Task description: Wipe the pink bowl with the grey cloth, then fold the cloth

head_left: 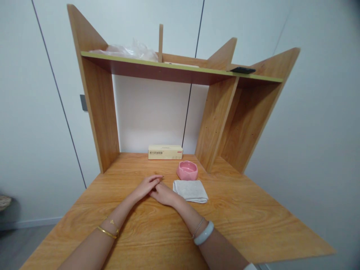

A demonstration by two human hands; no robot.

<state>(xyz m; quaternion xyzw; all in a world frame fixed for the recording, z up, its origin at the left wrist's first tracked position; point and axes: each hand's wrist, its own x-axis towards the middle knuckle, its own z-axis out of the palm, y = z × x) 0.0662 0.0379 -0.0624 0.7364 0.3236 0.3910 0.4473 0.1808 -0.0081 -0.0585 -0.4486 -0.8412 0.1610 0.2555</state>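
My left hand (148, 186) and my right hand (164, 193) rest together on the wooden desk, the left lying across the fingers of the right. The fingers of my left hand are stretched out, with no object in them. My right hand lies flat and appears to hold nothing, its fingertips partly hidden under the left. Just right of my right hand is a folded light grey cloth (190, 191). Behind the cloth stands a pink angular ashtray-like bowl (187, 170). A cream cling film box (165, 152) lies farther back, apart from both hands.
A wooden shelf unit (102, 116) rises from the back of the desk (242, 221), with side panels left and right. On its upper shelf lie a clear plastic bag (135, 51) and a flat black object (243, 70). A pale wall stands behind.
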